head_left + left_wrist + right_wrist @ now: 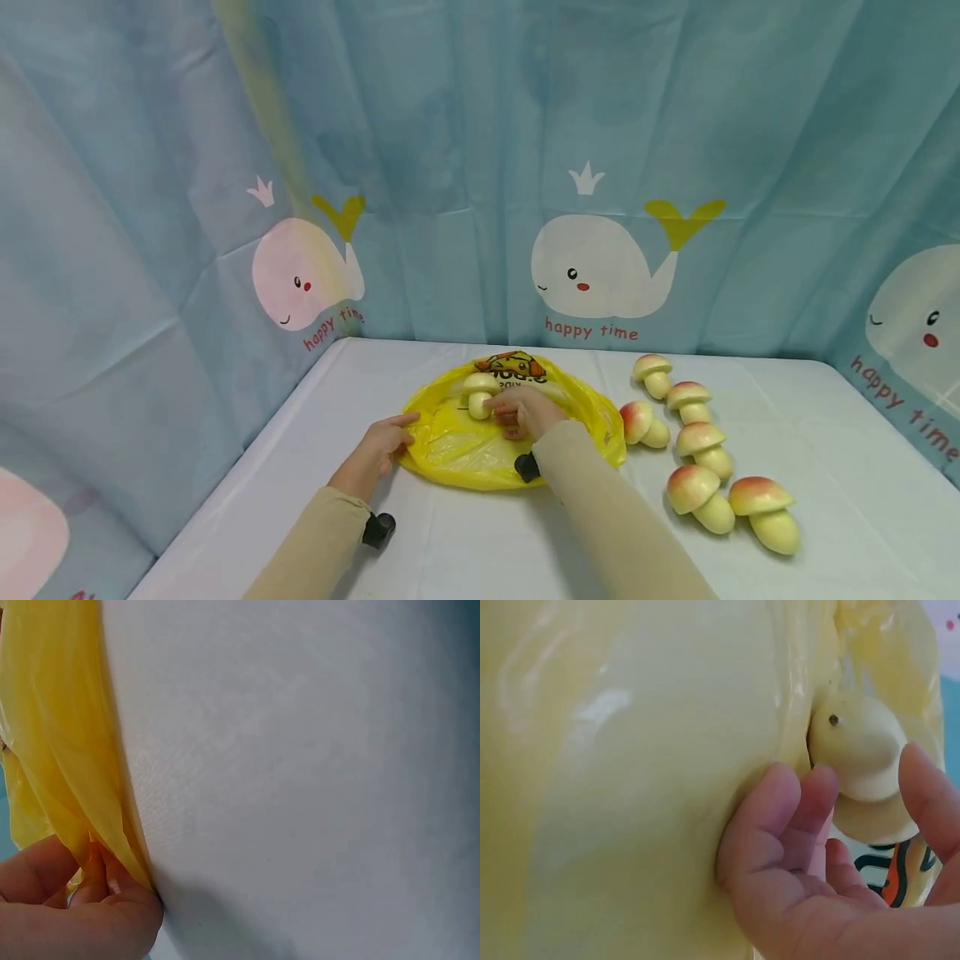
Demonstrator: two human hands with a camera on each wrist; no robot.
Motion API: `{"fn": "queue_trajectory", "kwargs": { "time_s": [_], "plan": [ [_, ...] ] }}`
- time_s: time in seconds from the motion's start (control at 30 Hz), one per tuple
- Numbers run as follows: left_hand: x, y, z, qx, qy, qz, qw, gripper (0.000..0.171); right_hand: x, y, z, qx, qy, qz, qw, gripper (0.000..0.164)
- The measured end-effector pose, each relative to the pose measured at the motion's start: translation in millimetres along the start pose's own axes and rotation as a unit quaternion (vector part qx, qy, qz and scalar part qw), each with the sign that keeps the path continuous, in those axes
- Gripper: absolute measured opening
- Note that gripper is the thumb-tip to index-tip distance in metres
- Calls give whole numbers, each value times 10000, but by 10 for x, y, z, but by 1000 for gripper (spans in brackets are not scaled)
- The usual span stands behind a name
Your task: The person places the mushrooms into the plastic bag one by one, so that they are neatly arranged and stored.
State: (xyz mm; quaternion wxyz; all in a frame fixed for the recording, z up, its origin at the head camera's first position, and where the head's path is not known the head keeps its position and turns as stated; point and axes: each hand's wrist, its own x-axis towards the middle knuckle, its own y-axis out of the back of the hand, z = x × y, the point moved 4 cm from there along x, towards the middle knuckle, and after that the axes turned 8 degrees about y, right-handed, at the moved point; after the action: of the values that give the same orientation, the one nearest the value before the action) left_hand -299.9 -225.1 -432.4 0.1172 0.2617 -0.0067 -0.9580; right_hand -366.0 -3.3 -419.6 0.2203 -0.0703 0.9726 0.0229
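Note:
A yellow plastic bag (457, 454) lies spread open on the table, and one pale toy mushroom (478, 385) sits on it toward the back. My left hand (377, 446) pinches the bag's left edge; in the left wrist view the yellow film (64, 735) runs between thumb and fingers. Over the bag, my right hand (528, 410) is beside the mushroom's stem. In the right wrist view its thumb and loosely bent fingers (761, 817) stand apart near the mushroom (859, 750), not closed round it. Whether a fingertip touches it I cannot tell.
Several red-and-cream toy mushrooms (701, 437) lie on the white table (847, 450) to the right of the bag, the nearest close to its right edge. A blue curtain (465, 167) with whale prints hangs behind the table and along its sides.

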Motion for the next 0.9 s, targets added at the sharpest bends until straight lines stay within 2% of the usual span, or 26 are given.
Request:
{"fn": "queue_trajectory", "kwargs": {
  "time_s": [0.13, 0.33, 0.57, 0.73, 0.9],
  "plan": [
    [1, -30, -1, 25, 44, -80, 10000, 53, 5, 21, 21, 54, 65, 59, 9999, 40],
    [2, 5, 11, 21, -19, -70, 10000, 53, -15, -26, 7, 151, 124, 28, 9998, 47],
    [11, -12, 19, 29, -23, -127, 9999, 53, -25, 101, -96, -108, 24, 359, 9993, 58],
    [21, 1, 17, 74, -41, -34, 10000, 53, -161, 229, -283, -273, -49, 142, 9995, 61],
    [24, -2, 16, 90, -19, -48, 9999, 53, -314, 389, -438, -546, 41, -61, 9985, 51]
  ]
}}
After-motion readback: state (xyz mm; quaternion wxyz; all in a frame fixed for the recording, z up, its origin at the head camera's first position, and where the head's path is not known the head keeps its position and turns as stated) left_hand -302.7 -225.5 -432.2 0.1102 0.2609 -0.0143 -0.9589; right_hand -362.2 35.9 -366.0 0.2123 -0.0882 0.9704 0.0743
